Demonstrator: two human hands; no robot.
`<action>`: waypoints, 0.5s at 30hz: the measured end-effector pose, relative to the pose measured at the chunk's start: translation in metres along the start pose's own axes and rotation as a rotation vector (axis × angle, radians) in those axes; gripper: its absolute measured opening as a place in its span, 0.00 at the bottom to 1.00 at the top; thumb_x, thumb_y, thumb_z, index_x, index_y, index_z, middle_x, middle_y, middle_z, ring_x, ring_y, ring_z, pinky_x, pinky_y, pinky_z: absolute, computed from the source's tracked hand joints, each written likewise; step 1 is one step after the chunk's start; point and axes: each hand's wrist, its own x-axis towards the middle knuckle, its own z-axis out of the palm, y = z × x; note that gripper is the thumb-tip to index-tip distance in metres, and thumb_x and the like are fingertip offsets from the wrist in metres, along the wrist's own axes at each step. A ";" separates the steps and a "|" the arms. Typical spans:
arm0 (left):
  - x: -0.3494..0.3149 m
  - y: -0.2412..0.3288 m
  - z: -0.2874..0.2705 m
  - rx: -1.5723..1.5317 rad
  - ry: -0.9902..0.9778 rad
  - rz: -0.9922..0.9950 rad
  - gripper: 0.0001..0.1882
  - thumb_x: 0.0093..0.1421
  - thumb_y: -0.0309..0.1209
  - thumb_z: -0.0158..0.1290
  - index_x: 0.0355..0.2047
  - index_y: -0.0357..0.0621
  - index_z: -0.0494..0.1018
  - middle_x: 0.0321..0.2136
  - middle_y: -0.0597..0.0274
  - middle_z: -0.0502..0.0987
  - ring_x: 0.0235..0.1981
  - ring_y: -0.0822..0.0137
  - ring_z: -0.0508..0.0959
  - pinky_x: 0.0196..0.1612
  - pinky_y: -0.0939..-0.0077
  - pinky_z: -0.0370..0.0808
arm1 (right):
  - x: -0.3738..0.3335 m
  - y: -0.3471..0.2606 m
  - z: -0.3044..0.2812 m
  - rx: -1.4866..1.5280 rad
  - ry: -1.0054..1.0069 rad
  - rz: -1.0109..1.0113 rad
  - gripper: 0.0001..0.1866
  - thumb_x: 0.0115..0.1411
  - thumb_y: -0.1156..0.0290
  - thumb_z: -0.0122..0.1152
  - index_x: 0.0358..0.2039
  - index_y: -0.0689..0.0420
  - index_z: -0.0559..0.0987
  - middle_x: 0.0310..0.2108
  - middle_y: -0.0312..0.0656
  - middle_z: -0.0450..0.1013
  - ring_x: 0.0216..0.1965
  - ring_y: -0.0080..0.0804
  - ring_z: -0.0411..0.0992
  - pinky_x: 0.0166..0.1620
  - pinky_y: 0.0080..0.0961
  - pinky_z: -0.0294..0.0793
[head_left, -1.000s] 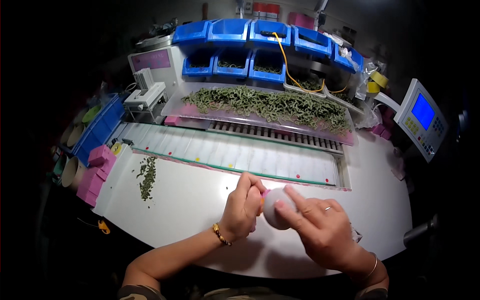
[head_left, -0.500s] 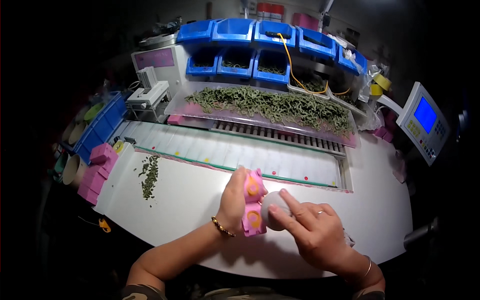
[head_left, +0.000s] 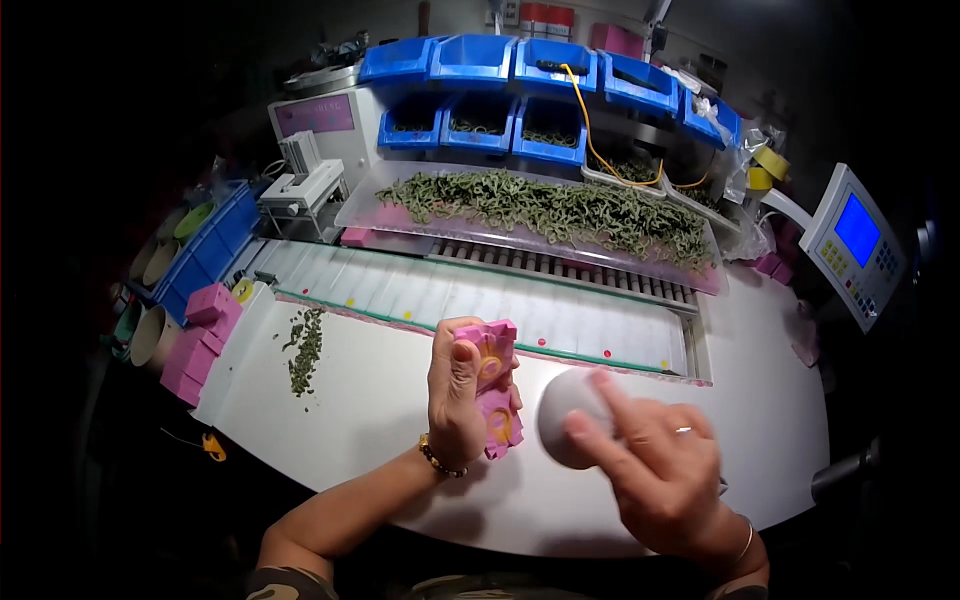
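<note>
My left hand [head_left: 455, 395] is closed round a pink carton [head_left: 503, 408], held upright above the white tabletop. The carton has two sections, one above the other, each with a yellow ring on its face. To the right of the carton, my right hand [head_left: 665, 465] grips a smooth, pale grey, rounded object [head_left: 562, 432], with thumb and fingers spread over its side. What kind of object it is I cannot tell. A gap separates it from the carton. The right hand's fingers are slightly blurred.
Curled dried green pieces fill a clear tray [head_left: 350, 212] behind a flat channelled track [head_left: 470, 312]. Blue bins [head_left: 470, 62] stand above. Crumbled green bits [head_left: 305, 350] lie on the table [head_left: 360, 400]. Pink boxes [head_left: 200, 345] are stacked left; a control panel [head_left: 855, 245] stands right.
My right hand has drawn the grey object away to the right, from beside the carton. My left hand has shifted slightly up and left, turning and tilting the carton.
</note>
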 end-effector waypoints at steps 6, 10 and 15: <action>-0.003 0.007 0.009 -0.057 -0.016 0.049 0.24 0.69 0.53 0.36 0.48 0.43 0.59 0.33 0.54 0.73 0.26 0.70 0.73 0.32 0.76 0.74 | 0.008 -0.023 0.028 0.010 0.020 -0.033 0.23 0.52 0.75 0.59 0.51 0.52 0.79 0.51 0.52 0.73 0.34 0.29 0.74 0.35 0.23 0.68; -0.002 -0.002 0.002 -0.178 0.062 -0.043 0.23 0.70 0.52 0.36 0.47 0.43 0.59 0.32 0.54 0.72 0.25 0.69 0.73 0.30 0.76 0.75 | 0.008 -0.008 0.007 0.103 0.030 0.056 0.25 0.46 0.78 0.61 0.49 0.55 0.79 0.51 0.55 0.73 0.33 0.31 0.74 0.35 0.25 0.68; 0.002 0.009 0.010 -0.108 0.038 0.080 0.25 0.69 0.55 0.37 0.47 0.43 0.59 0.34 0.54 0.71 0.26 0.70 0.73 0.32 0.77 0.75 | 0.009 -0.015 0.006 0.016 0.107 0.015 0.25 0.49 0.78 0.62 0.51 0.55 0.77 0.51 0.57 0.72 0.31 0.30 0.73 0.31 0.23 0.67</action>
